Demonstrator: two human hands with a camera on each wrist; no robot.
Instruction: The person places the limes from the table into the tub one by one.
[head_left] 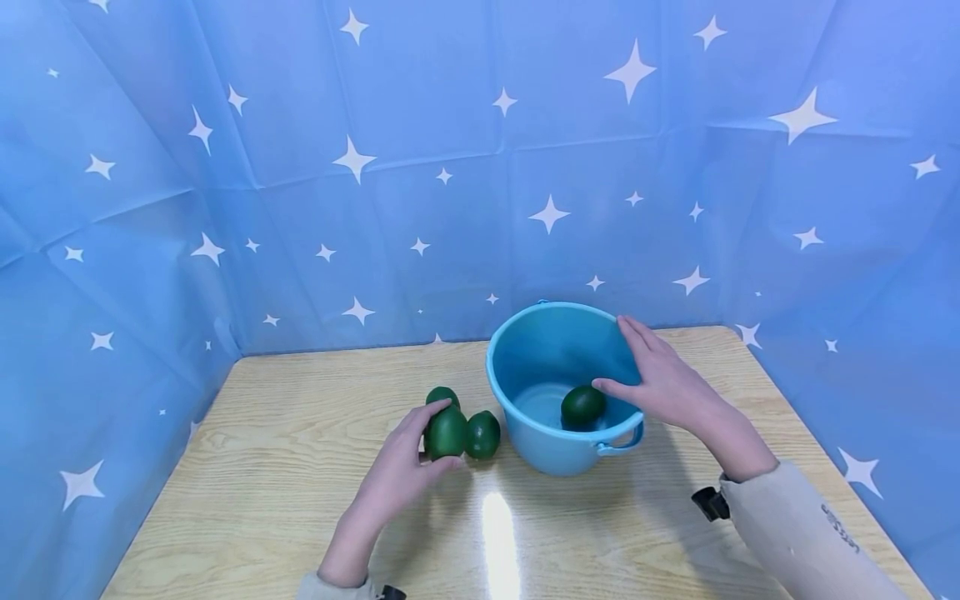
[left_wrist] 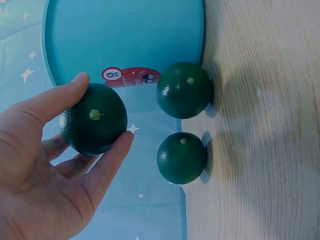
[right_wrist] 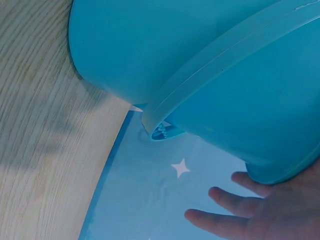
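My left hand (head_left: 405,458) holds a dark green lime (left_wrist: 94,119) between thumb and fingers, raised off the table. Two more limes rest on the table close by: one (left_wrist: 185,90) near the bucket, another (left_wrist: 182,158) beside it. On the right stands a blue bucket (head_left: 555,446) with a lime (head_left: 583,407) lying inside. My right hand (head_left: 667,379) grips the bucket's right rim, thumb over the inside and other fingers outside. In the right wrist view, several fingers (right_wrist: 220,222) extend past the rim, while the thumb is hidden.
The light wooden table (head_left: 300,467) carries the bucket and limes. Behind it and at both sides hangs a blue cloth (head_left: 420,200) with white stars. A loop handle (head_left: 621,446) sticks out low at the bucket's front right rim.
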